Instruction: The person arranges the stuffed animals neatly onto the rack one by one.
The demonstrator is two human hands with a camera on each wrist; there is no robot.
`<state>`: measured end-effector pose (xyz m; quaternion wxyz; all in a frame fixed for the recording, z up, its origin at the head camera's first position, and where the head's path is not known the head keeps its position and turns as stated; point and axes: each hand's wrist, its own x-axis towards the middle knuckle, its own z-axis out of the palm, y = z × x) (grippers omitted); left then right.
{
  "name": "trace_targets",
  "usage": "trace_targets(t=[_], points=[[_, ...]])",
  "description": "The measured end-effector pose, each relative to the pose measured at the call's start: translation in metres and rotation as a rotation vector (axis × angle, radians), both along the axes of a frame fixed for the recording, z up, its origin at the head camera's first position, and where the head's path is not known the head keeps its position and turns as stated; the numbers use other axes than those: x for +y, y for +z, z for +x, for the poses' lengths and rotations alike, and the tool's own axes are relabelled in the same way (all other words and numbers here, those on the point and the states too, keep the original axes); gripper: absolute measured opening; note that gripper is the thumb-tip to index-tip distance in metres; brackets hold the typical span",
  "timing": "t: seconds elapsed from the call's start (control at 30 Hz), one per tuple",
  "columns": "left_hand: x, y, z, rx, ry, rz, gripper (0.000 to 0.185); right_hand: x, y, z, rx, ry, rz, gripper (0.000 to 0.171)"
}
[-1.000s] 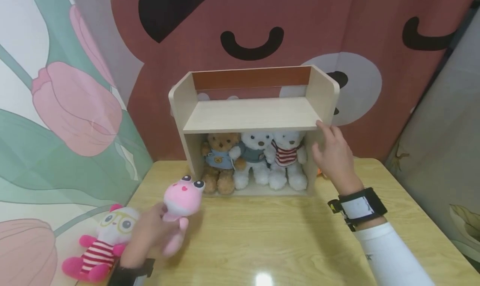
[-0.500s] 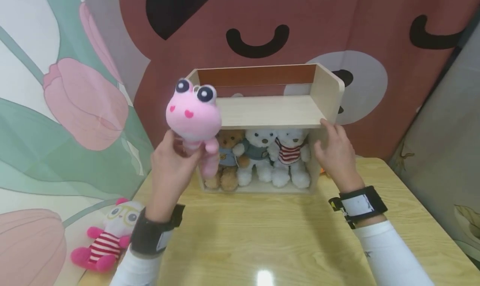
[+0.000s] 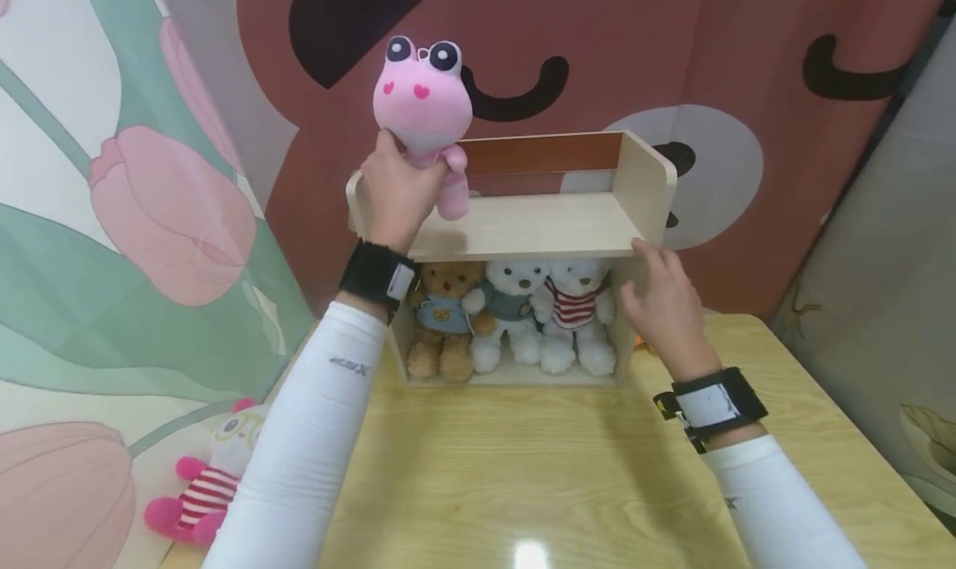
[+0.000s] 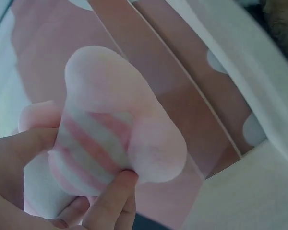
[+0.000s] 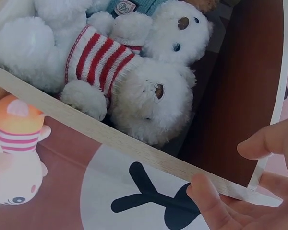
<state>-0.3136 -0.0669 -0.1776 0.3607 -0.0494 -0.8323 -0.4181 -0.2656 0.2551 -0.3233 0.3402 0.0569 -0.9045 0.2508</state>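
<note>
Pink frog plush point(image 3: 422, 104) gripped by left hand point(image 3: 398, 194), lifted above far-left end of shelf point(image 3: 523, 225) — not yet set down. Right hand point(image 3: 667, 308) open, steadying shelf's right side. Three bears point(image 3: 511, 316) already seated below — upper board bare.

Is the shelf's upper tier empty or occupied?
Empty: the upper tier is bare; the left hand holds the pink frog plush above it.

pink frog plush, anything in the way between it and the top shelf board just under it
Nothing visible. The left hand holds the pink frog plush above the left end of the top shelf board, which lies bare. The three bears sit in the compartment below, and the right hand touches the shelf's right wall.
</note>
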Motion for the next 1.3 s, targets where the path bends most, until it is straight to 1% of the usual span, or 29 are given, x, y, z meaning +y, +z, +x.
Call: trace_targets(t=[0.07,0.13,0.27,0.37,0.43,0.57,0.67,0.8,0.87,0.93,1.03,1.1,1.17,1.27,1.3], points=[[0.000,0.006,-0.010,-0.056,0.005,0.030,0.061,-0.002,0.000,0.000,-0.008,0.006,-0.001,0.063],[-0.001,0.009,-0.018,-0.086,0.022,0.055,0.061,-0.005,0.000,0.001,-0.019,0.010,0.002,0.063],[-0.004,0.008,-0.031,-0.118,0.088,0.076,0.057,-0.008,0.000,0.002,-0.030,0.016,0.016,0.063],[-0.006,0.007,-0.037,-0.128,0.104,0.090,0.056,-0.010,-0.001,0.003,-0.027,0.015,0.025,0.063],[-0.006,0.006,-0.040,-0.150,0.107,0.093,0.057,-0.011,-0.001,0.004,-0.025,0.014,0.027,0.063],[-0.006,0.005,-0.040,-0.179,0.101,0.101,0.055,-0.012,-0.003,0.006,-0.040,0.014,0.028,0.063],[-0.007,0.002,-0.039,-0.186,0.085,0.128,0.049,-0.013,-0.003,0.008,-0.043,0.019,0.033,0.063],[-0.010,-0.003,-0.045,-0.208,0.082,0.150,0.044,-0.014,-0.004,0.010,-0.041,0.020,0.033,0.063],[-0.012,-0.006,-0.049,-0.241,0.084,0.175,0.046,-0.015,-0.006,0.011,-0.040,0.016,0.033,0.063],[-0.014,-0.007,-0.050,-0.262,0.087,0.196,0.050,-0.016,-0.007,0.013,-0.033,0.014,0.035,0.063],[-0.014,-0.008,-0.045,-0.265,0.087,0.224,0.051,-0.017,-0.007,0.016,-0.017,0.012,0.040,0.062],[-0.012,-0.006,-0.040,-0.254,0.094,0.201,0.049,-0.017,-0.007,0.018,-0.011,0.014,0.041,0.062],[-0.011,-0.004,-0.036,-0.262,0.098,0.186,0.048,-0.017,-0.007,0.020,-0.006,0.014,0.043,0.062],[-0.012,-0.001,-0.036,-0.273,0.106,0.148,0.050,-0.018,-0.005,0.021,0.006,0.015,0.044,0.063],[-0.012,-0.001,-0.036,-0.274,0.102,0.151,0.050,-0.019,-0.005,0.022,0.012,0.015,0.044,0.062]])
